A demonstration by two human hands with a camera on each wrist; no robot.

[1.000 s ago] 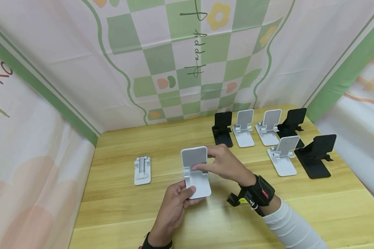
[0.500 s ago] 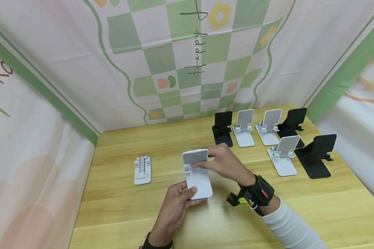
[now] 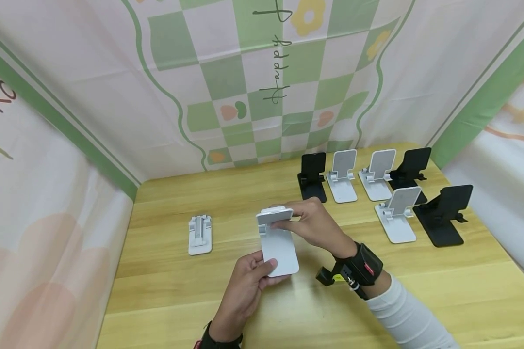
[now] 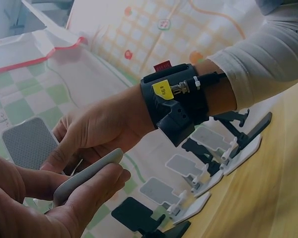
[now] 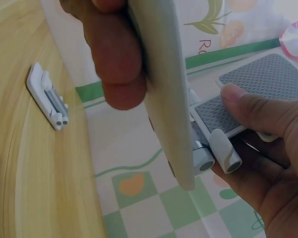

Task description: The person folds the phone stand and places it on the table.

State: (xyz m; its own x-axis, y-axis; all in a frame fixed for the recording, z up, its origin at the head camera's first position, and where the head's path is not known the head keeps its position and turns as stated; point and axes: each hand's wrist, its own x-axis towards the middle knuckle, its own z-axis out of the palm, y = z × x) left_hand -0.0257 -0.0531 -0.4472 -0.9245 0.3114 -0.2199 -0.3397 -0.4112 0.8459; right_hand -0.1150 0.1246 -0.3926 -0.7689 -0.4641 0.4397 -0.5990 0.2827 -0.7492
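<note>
A white phone stand (image 3: 281, 254) is held above the table between both hands. My left hand (image 3: 248, 281) grips its flat base near the bottom, thumb on top and fingers underneath. At the upper end my right hand (image 3: 316, 223) pinches the grey-padded support plate (image 3: 274, 217), which tilts up from the base. In the right wrist view the textured pad (image 5: 268, 77), the thumb pressing by it and a hinge knuckle (image 5: 224, 151) show close up. A folded white phone stand (image 3: 200, 236) lies on the table to the left, apart from both hands.
Several unfolded stands, black and white, stand at the right, among them a black stand (image 3: 445, 215) and a white stand (image 3: 397, 215). A patterned cloth (image 3: 262, 87) hangs behind the wooden table (image 3: 166, 291). My right wrist wears a black camera strap (image 3: 360, 266).
The support plate of the held stand has tilted further, so its padded face looks shorter in the head view. My hands keep their grips, and the view has shifted slightly.
</note>
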